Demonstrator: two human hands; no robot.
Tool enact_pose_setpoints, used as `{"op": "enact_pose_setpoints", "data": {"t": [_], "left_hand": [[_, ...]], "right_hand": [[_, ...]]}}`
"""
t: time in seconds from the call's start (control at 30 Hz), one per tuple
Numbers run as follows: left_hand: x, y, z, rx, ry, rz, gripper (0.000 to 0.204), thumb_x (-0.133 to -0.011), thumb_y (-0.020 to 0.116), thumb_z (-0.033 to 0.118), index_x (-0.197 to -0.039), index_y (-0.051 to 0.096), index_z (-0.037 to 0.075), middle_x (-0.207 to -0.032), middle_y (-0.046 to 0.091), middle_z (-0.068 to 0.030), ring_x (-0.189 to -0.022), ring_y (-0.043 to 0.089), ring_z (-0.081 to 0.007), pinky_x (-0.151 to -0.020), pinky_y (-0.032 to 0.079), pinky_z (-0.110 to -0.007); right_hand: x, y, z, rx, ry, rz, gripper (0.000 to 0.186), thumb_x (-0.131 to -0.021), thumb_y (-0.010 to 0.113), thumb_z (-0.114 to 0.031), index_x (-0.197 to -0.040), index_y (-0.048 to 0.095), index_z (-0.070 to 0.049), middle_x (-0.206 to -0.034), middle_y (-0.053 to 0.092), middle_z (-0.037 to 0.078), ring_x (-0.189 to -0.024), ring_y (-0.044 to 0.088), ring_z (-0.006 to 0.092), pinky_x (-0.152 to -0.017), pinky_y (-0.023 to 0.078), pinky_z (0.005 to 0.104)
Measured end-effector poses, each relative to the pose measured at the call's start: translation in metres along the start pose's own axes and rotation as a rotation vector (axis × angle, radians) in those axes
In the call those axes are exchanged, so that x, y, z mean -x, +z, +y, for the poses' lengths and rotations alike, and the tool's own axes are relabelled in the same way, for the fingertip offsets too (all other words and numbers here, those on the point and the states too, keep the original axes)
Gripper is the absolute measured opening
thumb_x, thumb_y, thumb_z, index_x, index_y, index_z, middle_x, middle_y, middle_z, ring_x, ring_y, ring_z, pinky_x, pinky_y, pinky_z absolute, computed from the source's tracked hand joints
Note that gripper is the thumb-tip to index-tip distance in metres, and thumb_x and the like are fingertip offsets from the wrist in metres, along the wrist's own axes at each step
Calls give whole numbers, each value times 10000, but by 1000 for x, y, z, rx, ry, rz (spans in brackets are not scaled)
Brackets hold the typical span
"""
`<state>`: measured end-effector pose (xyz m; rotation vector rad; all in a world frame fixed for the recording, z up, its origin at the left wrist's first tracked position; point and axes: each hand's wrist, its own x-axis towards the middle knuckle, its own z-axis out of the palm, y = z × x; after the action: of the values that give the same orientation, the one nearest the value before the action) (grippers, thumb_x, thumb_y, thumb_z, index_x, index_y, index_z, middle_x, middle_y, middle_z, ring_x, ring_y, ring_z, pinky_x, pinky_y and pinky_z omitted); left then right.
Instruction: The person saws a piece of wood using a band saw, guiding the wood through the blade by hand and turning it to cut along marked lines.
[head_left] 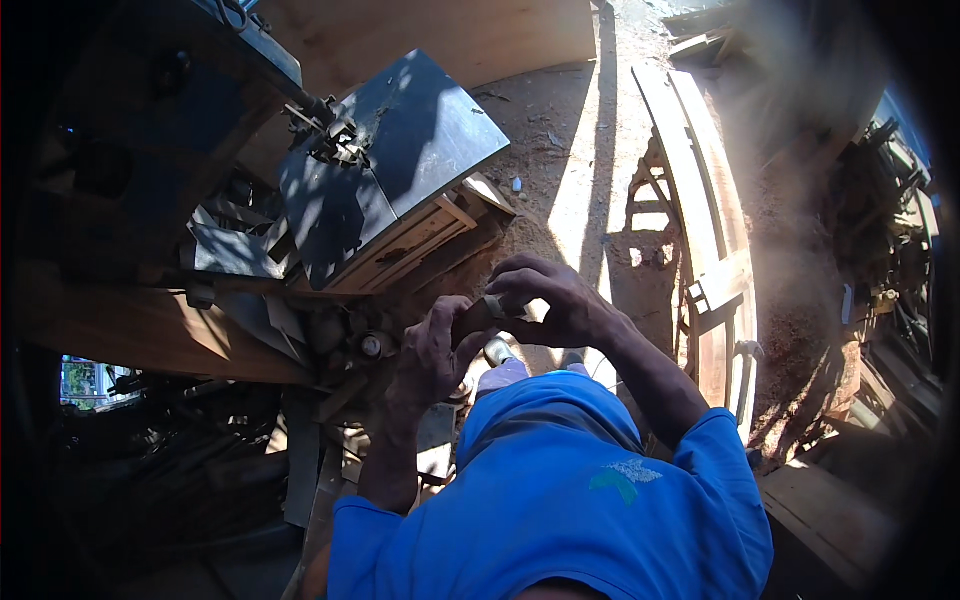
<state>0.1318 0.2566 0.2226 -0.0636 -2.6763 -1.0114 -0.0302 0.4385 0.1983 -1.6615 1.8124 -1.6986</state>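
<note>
In front of my body, both hands meet around a small brownish piece with a pale greenish-grey end (494, 307); its kind is hard to make out in the shade. My left hand (428, 348) is closed on its left side, thumb and fingers pressed to it. From the right, my right hand (562, 303) pinches the pale end with curled fingers and thumb. Just beyond the hands stands a machine with a dark flat metal table (425, 130). A spindle-like part (325, 115) with chips or scraps around it sits over that table.
Long pale boards (715, 200) lie on a wooden support to the right, with a short block (722, 282) across them. Sawdust covers the sunlit floor (540, 225). A wide wood panel (450, 40) is at the back. Scrap wood (340, 440) is piled at the left.
</note>
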Motion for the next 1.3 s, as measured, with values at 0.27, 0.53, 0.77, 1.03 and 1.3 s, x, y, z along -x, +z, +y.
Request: {"op": "enact_pose_setpoints", "data": {"t": [0.27,0.53,0.77,1.03,1.3], "left_hand": [[27,67,-28,904,-475,-199,531,-1038,640,346,-1378,344,65,-1153,558,-100,-1080,568,-140,-889,507,-323],[6,74,-3,969,-651,-56,502,-1047,621,315,-1396,385,43,-991,630,-120,-691,672,-180,-624,612,-332],[-51,85,24,80,-18,501,759,-963,739,281,-1491,313,-57,-1242,520,-266,-1104,579,-389,-960,480,-463],[-73,79,11,721,-186,313,513,-991,711,280,-1375,507,8,-957,665,-42,-882,633,-136,-832,522,-308],[-66,169,-30,1244,-468,225,586,-1068,428,547,-1192,577,-6,-1022,712,-201,-890,739,-300,-806,620,-423]], "right_hand": [[33,-5,-10,253,-59,125,362,-810,805,-107,-1135,762,-262,-1398,587,115,-1288,586,362,-981,575,448],[39,4,-1,555,-189,141,179,-812,759,-122,-938,635,-94,-1132,661,95,-1142,616,311,-948,486,459],[75,21,3,148,297,152,91,-928,602,-101,-911,629,-15,-895,661,169,-827,662,378,-750,530,441],[153,-7,27,431,932,-448,655,-966,645,-486,-1439,499,-56,-1332,604,293,-1216,608,436,-1023,487,513],[128,13,3,-321,983,-37,985,-881,800,-430,-1617,229,-111,-1346,600,270,-1213,629,374,-1034,495,502]]}}
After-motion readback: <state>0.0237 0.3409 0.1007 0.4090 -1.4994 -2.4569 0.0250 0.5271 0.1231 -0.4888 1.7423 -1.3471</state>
